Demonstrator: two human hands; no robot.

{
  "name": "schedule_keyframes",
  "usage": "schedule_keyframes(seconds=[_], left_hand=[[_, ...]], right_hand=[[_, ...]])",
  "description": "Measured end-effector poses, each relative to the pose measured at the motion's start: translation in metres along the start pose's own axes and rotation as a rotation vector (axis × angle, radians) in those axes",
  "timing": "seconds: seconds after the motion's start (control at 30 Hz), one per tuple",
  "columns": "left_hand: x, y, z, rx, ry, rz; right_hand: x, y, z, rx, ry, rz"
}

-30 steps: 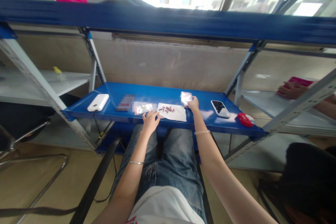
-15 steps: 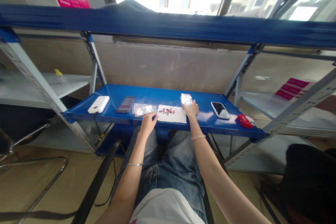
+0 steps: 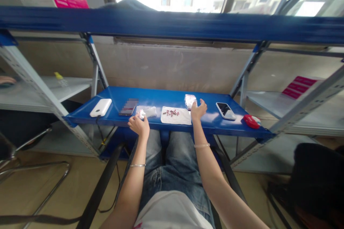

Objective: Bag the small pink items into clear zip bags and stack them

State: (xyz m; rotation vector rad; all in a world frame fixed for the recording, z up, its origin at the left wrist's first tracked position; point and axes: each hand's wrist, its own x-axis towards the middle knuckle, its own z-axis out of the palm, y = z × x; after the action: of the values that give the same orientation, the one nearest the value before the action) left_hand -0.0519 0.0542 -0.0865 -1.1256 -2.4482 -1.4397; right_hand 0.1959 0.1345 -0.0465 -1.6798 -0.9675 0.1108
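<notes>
My left hand (image 3: 139,125) is at the table's front edge, its fingers curled around a small shiny white piece (image 3: 142,114) whose kind I cannot make out. Beneath and beside those fingertips lies a clear plastic bag (image 3: 151,112). My right hand (image 3: 199,110) hovers by a stack of small clear packets (image 3: 189,99), thumb and fingers apart; the thumb is close to the stack, and I cannot tell if it touches. Between the hands, a white cloth (image 3: 182,117) lies flat with several small dark red and black pieces (image 3: 172,113) scattered on it.
On the blue table (image 3: 161,96) are a white device (image 3: 101,107) with a cable, a dark phone (image 3: 128,108), a white-edged phone (image 3: 225,111) and a red pouch (image 3: 252,121). A blue shelf beam (image 3: 172,25) crosses above. Another person's hand (image 3: 7,79) shows far left.
My left hand has moved left from the cloth's edge to the left end of the plastic bag. My right hand has drawn slightly right from the packet stack, its fingers spreading.
</notes>
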Motion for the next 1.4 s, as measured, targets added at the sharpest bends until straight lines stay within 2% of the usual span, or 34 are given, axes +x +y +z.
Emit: schedule_keyframes(seconds=[0.2,0.3,0.4,0.57,0.67,0.8,0.9,1.0,1.13,1.27,1.4], left_hand=[[0.004,-0.007,0.0,-0.1,0.027,0.048],[0.004,-0.011,-0.001,-0.145,0.052,0.089],[0.006,-0.012,-0.004,-0.187,0.059,0.102],[0.001,0.008,-0.01,-0.429,0.066,0.179],[-0.009,0.032,-0.02,-0.607,-0.032,0.263],[-0.02,0.055,-0.036,-0.684,-0.271,0.502],[-0.021,0.059,-0.044,-0.688,-0.374,0.581],[-0.019,0.058,-0.045,-0.705,-0.402,0.613],[-0.016,0.056,-0.045,-0.723,-0.365,0.582],[-0.016,0.057,-0.045,-0.721,-0.363,0.546],[-0.016,0.058,-0.048,-0.751,-0.366,0.575]], right_hand=[[-0.024,-0.033,-0.008,0.147,-0.018,-0.04],[-0.044,-0.043,-0.009,0.29,-0.089,-0.071],[-0.067,-0.049,-0.01,0.466,-0.292,-0.048],[-0.097,-0.058,-0.018,0.672,-0.834,0.047],[-0.101,-0.061,-0.026,0.749,-0.986,0.132],[-0.092,-0.057,-0.039,0.837,-1.046,0.223],[-0.082,-0.05,-0.046,0.849,-1.045,0.215],[-0.078,-0.044,-0.053,0.845,-1.079,0.174],[-0.079,-0.045,-0.06,0.851,-1.207,0.109],[-0.083,-0.051,-0.061,0.875,-1.187,0.074],[-0.087,-0.056,-0.058,0.859,-1.18,0.104]])
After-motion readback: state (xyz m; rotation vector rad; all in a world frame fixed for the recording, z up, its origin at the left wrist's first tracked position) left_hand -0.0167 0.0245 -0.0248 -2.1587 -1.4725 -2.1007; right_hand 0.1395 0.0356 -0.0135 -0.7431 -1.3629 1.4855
